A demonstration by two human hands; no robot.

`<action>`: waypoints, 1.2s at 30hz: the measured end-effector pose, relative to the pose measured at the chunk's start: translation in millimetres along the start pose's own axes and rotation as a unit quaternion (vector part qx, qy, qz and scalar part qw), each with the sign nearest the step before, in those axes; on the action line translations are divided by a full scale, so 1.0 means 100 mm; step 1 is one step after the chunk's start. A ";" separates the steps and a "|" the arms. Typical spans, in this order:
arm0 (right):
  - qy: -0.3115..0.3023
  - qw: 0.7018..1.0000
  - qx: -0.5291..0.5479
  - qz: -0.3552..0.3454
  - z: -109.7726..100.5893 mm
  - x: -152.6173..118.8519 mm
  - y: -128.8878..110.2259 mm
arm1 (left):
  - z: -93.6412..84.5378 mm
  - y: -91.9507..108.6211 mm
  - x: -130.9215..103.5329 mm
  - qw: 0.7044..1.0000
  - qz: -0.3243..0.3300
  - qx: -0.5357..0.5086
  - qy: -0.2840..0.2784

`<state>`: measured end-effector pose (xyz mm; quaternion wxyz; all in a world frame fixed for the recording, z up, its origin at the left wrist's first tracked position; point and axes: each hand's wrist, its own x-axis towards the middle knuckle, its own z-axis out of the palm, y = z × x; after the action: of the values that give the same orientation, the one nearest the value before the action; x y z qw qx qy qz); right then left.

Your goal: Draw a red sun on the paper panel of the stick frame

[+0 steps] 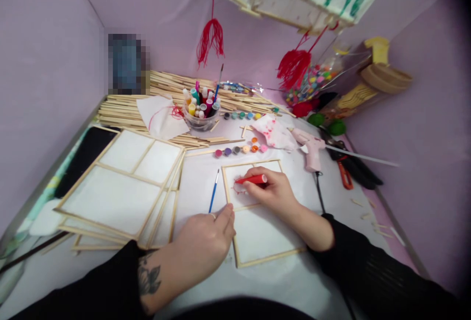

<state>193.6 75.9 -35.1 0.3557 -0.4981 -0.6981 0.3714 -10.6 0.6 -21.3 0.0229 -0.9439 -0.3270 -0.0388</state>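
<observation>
My right hand (pixel 274 193) is closed round a red marker (pixel 253 179). Its tip meets the upper left section of a white panel (pixel 267 236) framed with thin wooden sticks, where a small red outline (pixel 239 190) shows. Against the left stick of that frame press the closed fingers of my left hand (pixel 208 239), thumb mostly hidden. A thin paintbrush (pixel 214 191) with a blue handle lies just left of the panel. Further left is a stack of similar stick-framed panels (pixel 114 197).
Behind the panel stand small paint pots (pixel 237 150) and a tub of markers (pixel 201 121). Long wooden sticks (pixel 128 109) lie along the back. To the right are a pink glue gun (pixel 312 150) and pliers (pixel 346 173). A decorated structure (pixel 279 1) with red tassels hangs overhead.
</observation>
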 end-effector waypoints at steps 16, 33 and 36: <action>0.013 1.000 -0.019 0.014 0.02 0.00 0.01 | 0.01 0.01 -0.01 1.000 -0.007 -0.015 0.021; -0.021 1.000 0.007 -0.002 0.02 0.01 -0.02 | 0.01 0.00 0.00 1.000 -0.002 0.001 0.006; -0.029 1.000 0.002 -0.003 0.02 0.01 -0.02 | 0.01 0.00 0.01 1.000 -0.002 0.005 0.004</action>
<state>191.3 75.9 -34.1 0.3376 -0.4841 -0.7090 0.3860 -10.0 1.1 -21.8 0.0287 -0.9429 -0.3293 -0.0412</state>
